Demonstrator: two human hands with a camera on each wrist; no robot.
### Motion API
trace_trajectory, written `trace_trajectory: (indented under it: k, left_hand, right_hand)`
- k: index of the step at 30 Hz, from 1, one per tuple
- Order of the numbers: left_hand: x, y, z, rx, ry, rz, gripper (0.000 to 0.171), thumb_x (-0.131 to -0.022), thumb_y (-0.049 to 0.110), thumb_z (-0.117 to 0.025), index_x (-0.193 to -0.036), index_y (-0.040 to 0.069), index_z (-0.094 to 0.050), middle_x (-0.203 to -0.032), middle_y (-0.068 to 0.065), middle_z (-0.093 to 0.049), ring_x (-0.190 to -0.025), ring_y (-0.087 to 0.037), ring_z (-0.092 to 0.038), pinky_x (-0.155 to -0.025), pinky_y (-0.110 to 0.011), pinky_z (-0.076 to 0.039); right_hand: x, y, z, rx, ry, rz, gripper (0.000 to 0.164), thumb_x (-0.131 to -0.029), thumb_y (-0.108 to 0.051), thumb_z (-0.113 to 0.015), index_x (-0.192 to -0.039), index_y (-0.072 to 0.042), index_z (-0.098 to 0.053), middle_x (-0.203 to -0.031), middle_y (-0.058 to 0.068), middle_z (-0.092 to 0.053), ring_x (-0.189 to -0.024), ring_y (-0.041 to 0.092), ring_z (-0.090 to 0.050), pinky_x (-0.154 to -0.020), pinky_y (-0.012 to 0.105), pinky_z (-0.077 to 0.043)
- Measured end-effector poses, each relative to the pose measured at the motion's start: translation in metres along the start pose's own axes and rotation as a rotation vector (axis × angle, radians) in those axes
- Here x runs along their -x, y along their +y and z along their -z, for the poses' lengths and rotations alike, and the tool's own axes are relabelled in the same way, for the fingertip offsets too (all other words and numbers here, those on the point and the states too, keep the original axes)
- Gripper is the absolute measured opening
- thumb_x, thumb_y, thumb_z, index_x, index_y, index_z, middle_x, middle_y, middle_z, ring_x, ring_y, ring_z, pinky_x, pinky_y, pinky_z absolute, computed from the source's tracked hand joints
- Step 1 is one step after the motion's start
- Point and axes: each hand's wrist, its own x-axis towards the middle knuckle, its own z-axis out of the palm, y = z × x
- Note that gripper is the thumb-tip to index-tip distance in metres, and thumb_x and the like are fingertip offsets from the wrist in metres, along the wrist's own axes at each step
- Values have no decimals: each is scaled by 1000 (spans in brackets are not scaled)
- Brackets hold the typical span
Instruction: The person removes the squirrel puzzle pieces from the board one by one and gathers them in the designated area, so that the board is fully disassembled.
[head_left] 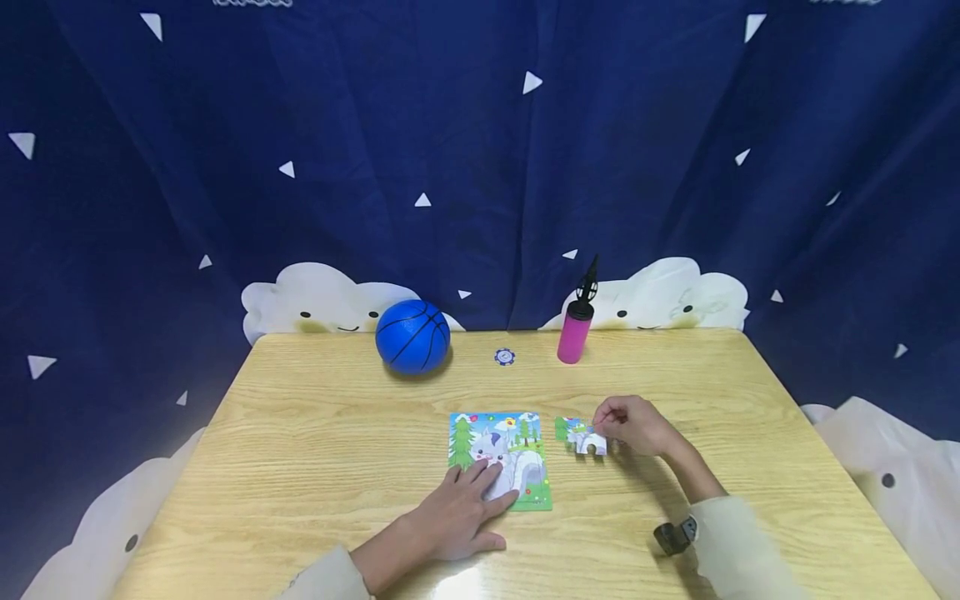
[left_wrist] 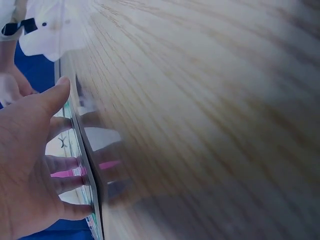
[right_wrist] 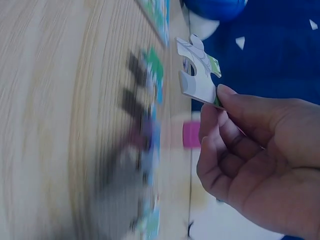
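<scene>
A square jigsaw puzzle (head_left: 528, 458) with a grey-white squirrel, trees and flowers lies on the table. My left hand (head_left: 459, 510) rests on its lower left part, fingers spread and extended; from the side, the left wrist view shows the fingertips (left_wrist: 85, 212) touching the puzzle's top. To the right of the puzzle, my right hand (head_left: 636, 425) pinches a jigsaw piece (right_wrist: 202, 75) between thumb and fingers, raised off the table. That piece is mostly white with some green and has a rounded notch. Beneath it lie several loose jigsaw pieces (right_wrist: 154, 67), partly hidden in the head view.
Along the table's (head_left: 322, 433) back edge are a blue basketball (head_left: 412, 337), a blue-and-white poker chip (head_left: 505, 357) and a pink hand pump (head_left: 573, 337) with a black nozzle. Behind them hangs a dark blue curtain (head_left: 465, 125). A black wrist camera (head_left: 673, 536) sits at the right sleeve.
</scene>
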Motion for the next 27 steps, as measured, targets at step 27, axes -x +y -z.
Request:
trace_trajectory:
  k: [27]
  left_hand:
    - [0, 1, 1, 13, 13, 6, 62, -92, 63, -36, -145, 29, -40, -149, -14, -38, -136, -32, -38, -99, -51, -42]
  right_hand:
    - [46, 69, 26, 174, 59, -259, 8, -81, 1, -60, -78, -4, -65, -74, 3, -63, -68, 14, -49, -62, 26, -39]
